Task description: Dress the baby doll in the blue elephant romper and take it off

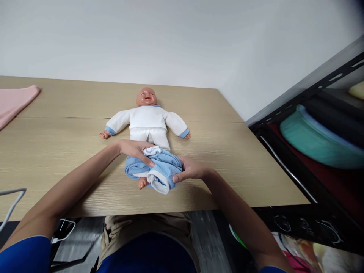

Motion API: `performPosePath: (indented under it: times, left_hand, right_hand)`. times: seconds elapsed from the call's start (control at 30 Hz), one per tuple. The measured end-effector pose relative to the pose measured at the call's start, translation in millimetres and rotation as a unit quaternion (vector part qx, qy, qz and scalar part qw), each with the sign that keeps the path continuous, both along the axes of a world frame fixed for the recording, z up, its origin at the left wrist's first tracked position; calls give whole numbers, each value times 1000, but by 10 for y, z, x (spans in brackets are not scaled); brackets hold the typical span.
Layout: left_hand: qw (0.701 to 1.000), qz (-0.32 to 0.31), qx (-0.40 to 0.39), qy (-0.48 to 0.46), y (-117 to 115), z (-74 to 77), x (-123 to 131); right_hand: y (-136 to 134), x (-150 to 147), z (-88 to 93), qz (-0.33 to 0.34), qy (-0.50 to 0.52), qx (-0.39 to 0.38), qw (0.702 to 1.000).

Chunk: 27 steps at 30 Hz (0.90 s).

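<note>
A baby doll (pixel 148 117) lies face up on the table, head toward the wall, in a white top with blue cuffs and white bottoms. Bunched around its lower legs is a light blue pair of doll trousers (pixel 166 167) with white trim. One doll foot (pixel 143 183) pokes out below the fabric on the left; the other foot is hidden. My left hand (pixel 138 150) grips the trousers from the upper left, thumb on top. On the right side, my right hand (pixel 189 169) pinches the same fabric between thumb and fingers.
The wooden table (pixel 227 151) ends near my lap and against the wall. A pink cloth (pixel 17 102) lies at the far left. A white cable (pixel 14 201) crosses the left edge. A black metal shelf (pixel 290 170) on the right holds a teal container (pixel 318 140).
</note>
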<state>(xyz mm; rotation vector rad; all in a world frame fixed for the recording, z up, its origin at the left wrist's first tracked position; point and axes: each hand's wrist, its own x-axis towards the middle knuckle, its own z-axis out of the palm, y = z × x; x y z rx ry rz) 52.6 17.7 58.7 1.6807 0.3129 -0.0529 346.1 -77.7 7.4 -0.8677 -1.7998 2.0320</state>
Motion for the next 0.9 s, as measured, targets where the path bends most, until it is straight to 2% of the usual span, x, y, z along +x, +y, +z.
performPosePath:
  times: [0.1, 0.23, 0.4, 0.5, 0.57, 0.63, 0.7, 0.77, 0.83, 0.9]
  left_hand:
    - [1000, 6, 10, -27, -9, -11, -1]
    - [999, -17, -14, -38, 3, -63, 0]
    - [999, -12, -9, -52, 21, -140, -17]
    - [999, -3, -2, -35, 3, -113, -35]
    - [1000, 11, 7, -10, -31, -49, -36]
    - [999, 25, 32, 12, -83, 34, -10]
    - [996, 36, 70, 28, -155, 112, 48]
    - [991, 59, 110, 44, -243, 168, 126]
    - [980, 92, 158, 76, -344, 200, 198]
    - [960, 120, 223, 121, -449, 222, 243]
  right_hand:
    - [-26, -5, -39, -23, 29, 4, 999]
    - [-66, -36, -49, -20, 63, -2, 998]
    - [-84, -49, 42, 4, 86, -10, 996]
    - [-128, -121, 124, -15, 77, 18, 997]
    - [-195, -200, 170, -73, 47, 56, 995]
    - [-286, -278, 201, -174, 4, 115, 978]
    - [-391, -332, 218, -283, -51, 192, 938]
    - [-505, -362, 228, -358, -107, 253, 892]
    - [-630, -383, 237, -390, -146, 274, 867]
    - [-761, -409, 237, -389, -164, 269, 866]
